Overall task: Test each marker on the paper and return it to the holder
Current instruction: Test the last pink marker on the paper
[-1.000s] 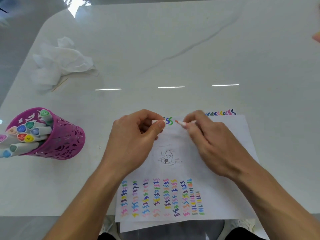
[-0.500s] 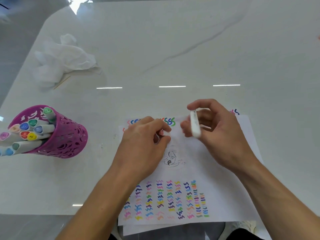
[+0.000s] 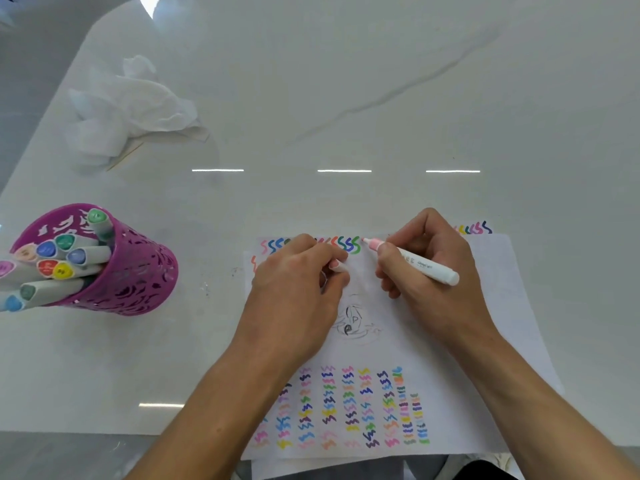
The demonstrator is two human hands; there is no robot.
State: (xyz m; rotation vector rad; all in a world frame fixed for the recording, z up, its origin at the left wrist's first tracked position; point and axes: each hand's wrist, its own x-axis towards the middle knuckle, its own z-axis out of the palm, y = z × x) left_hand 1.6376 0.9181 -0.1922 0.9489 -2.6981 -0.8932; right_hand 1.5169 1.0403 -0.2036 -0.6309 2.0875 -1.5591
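Pink marker [image 3: 412,263] gripped in right hand [image 3: 427,271], tip at top edge of paper [image 3: 491,323], just right of green squiggle. Left hand [image 3: 298,292] closed, pinching what looks like cap, pressing sheet. Many squiggles done; more markers waiting in purple holder [image 3: 138,271] on worktop [image 3: 346,98]. Versus half-second back: marker swung from upright to writing pose, uncapped tip down.

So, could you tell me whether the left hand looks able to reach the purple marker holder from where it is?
Probably yes: bare table lies between the left hand and the holder. However, that hand seems to pinch a small cap.
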